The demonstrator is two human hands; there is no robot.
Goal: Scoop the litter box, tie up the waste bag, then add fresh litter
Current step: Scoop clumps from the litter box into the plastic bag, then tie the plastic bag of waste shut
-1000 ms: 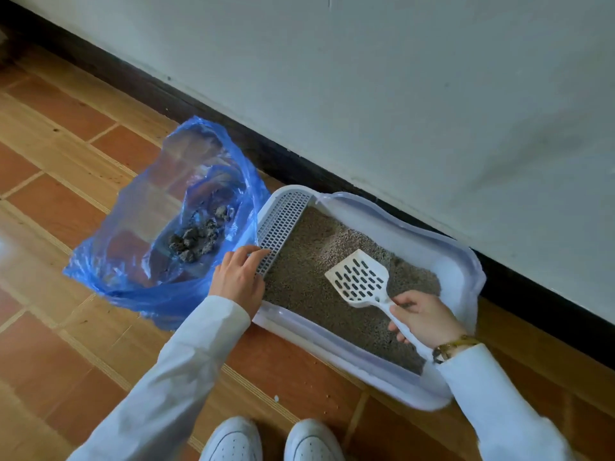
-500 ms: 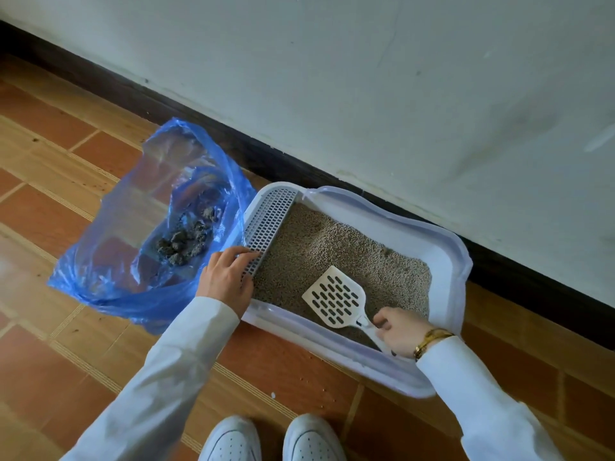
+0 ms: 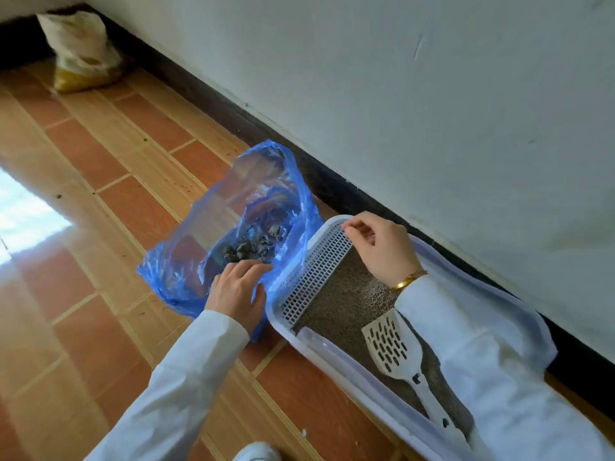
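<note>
A pale wall (image 3: 432, 94) fills the upper right of the frame, edged by a black skirting (image 3: 206, 94) running diagonally down to the right. The floor (image 3: 100, 161) has red-brown tiles with tan wood-look strips. Bright light (image 3: 23, 214) falls at the left edge. A pale sack (image 3: 80, 48) sits in the upper-left corner.
</note>
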